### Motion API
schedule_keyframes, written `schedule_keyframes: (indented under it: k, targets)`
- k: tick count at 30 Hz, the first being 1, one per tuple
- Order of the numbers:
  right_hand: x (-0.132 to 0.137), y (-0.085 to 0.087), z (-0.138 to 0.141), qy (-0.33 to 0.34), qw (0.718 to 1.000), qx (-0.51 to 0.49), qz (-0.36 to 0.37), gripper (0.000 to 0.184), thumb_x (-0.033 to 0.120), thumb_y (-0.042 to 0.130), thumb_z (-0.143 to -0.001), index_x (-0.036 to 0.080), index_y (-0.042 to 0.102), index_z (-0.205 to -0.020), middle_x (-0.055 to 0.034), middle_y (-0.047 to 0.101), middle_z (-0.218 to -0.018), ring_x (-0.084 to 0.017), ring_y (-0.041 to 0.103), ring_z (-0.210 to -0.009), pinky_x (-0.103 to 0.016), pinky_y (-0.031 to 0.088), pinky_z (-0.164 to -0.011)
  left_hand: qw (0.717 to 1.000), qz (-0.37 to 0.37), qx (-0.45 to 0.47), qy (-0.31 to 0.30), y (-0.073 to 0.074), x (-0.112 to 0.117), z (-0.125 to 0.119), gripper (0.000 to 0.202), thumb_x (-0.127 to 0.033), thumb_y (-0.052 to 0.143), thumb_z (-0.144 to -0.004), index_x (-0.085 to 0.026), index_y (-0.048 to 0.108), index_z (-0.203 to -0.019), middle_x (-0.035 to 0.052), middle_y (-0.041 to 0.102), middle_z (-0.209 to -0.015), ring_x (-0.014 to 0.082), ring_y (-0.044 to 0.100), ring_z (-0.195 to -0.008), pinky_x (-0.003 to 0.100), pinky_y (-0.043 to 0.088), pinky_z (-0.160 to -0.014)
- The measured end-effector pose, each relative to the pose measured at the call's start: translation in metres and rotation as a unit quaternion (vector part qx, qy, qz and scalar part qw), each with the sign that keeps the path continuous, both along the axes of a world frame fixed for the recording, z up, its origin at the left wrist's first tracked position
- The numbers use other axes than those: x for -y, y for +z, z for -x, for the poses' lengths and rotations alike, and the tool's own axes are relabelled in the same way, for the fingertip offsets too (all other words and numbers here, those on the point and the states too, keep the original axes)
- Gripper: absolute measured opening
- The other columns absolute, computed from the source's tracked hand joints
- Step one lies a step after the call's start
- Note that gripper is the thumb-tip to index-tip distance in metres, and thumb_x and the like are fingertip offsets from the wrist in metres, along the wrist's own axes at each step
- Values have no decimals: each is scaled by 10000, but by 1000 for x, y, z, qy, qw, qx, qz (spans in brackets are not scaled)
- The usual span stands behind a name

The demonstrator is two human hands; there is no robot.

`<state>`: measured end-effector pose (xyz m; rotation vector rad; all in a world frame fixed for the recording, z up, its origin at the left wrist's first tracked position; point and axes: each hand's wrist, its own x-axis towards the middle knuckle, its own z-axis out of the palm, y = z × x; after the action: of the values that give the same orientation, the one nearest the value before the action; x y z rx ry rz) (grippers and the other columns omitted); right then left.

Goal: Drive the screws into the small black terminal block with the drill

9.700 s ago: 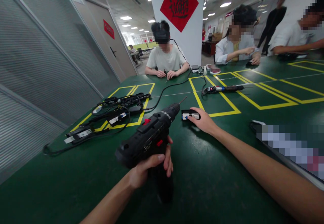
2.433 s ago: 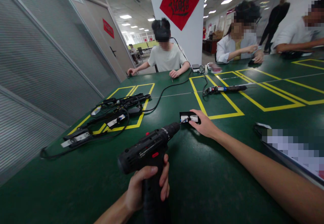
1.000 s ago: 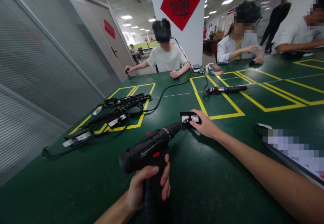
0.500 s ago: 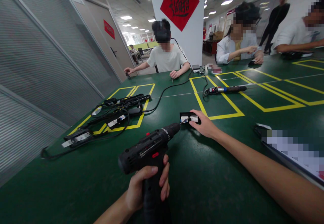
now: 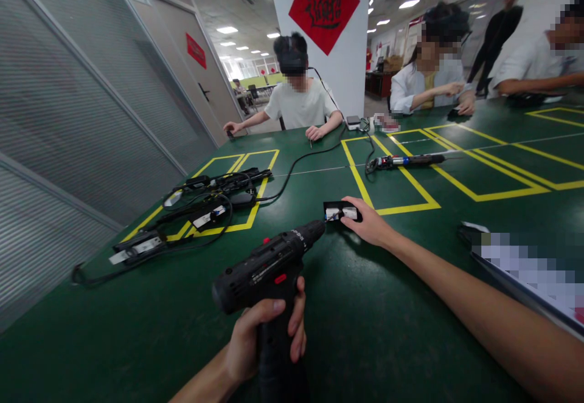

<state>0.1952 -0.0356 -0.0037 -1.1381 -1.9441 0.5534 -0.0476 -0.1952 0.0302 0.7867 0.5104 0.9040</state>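
My left hand [image 5: 249, 337] is wrapped round the grip of a black cordless drill [image 5: 262, 269] with red switches. The drill points forward and right, and its bit reaches the left side of a small black case [image 5: 334, 214] with white labels. Whether the bit touches a screw there is too small to see. My right hand [image 5: 368, 225] grips that case from its right end, thumb at the near side and fingers over the far edge. The case rests on the green table [image 5: 383, 306].
Black adapters with cables [image 5: 223, 199] lie in a yellow-taped area at left. A pen-like tool with a cord [image 5: 406, 161] lies beyond my right hand. A dark-edged tray [image 5: 524, 281] sits at right. Co-workers sit opposite, one in a white T-shirt [image 5: 301, 108].
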Motion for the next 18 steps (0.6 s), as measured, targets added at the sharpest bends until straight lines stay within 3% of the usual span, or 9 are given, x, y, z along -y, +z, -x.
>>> schedule_keyframes:
  k: [18]
  targets:
    - [-2, 1, 0, 18, 1000, -5, 8, 375, 282, 555, -860, 183, 478, -1213, -79, 528, -1201, -235, 537, -1046, -463, 432, -886, 1000, 5, 9, -13, -2, -1, 1, 235, -286, 369, -806, -139, 426, -980, -15, 457, -622, 139, 550, -453, 304, 433, -522]
